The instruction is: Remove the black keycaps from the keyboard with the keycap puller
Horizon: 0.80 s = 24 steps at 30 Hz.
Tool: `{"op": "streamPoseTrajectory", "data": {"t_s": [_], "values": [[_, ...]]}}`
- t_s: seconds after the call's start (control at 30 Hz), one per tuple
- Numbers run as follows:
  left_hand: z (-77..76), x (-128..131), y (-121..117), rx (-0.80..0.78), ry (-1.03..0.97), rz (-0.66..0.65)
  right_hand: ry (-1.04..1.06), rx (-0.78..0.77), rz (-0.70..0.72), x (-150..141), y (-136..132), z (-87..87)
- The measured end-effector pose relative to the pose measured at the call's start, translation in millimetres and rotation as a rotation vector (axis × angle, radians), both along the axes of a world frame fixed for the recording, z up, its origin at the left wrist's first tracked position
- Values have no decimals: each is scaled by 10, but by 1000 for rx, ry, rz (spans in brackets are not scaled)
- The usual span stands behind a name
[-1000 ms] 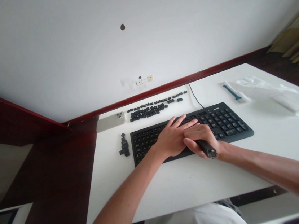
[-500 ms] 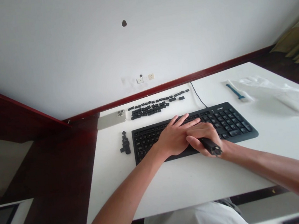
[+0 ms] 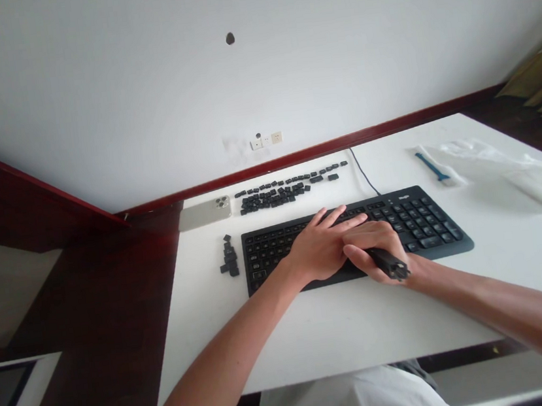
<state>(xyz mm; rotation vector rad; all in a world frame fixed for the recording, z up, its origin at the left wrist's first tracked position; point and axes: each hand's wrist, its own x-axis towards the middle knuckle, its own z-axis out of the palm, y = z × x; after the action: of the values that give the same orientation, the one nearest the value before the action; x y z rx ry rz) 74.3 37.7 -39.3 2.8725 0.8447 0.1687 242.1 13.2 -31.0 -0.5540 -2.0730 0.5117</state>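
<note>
We've many keycaps [image 3: 271, 201] off, numpad keys [image 3: 424, 220] still on kbd [image 3: 274, 247]; our R hand [image 3: 375, 244] grips black tool [image 3: 388, 264], L hand [image 3: 320, 247] fingers spread over kbd.

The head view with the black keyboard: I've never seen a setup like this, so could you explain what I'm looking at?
There is no machine here: these are a person's two bare hands, seen from a camera worn on the head, looking forward and down.

The left hand spreads its fingers over a black plastic keyboard. The right hand, beside and overlapping it, grips a black rod-shaped tool; its far end is hidden.

On the white rectangular table, small loose black keycaps lie behind and left of the keyboard. A silver rectangular phone is at far left; a blue-handled brush and a translucent white plastic bag are at right.
</note>
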Motion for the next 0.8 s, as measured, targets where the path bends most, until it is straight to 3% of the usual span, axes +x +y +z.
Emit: {"op": "streamPoseTrajectory", "data": {"t_s": [0.33, 0.8], "values": [[-17, -6, -4, 2, -6, 2, 3, -4, 21, -12, -10, 63], [24, -2, -19, 15, -2, 6, -26, -26, -4, 28, -22, 6]]}}
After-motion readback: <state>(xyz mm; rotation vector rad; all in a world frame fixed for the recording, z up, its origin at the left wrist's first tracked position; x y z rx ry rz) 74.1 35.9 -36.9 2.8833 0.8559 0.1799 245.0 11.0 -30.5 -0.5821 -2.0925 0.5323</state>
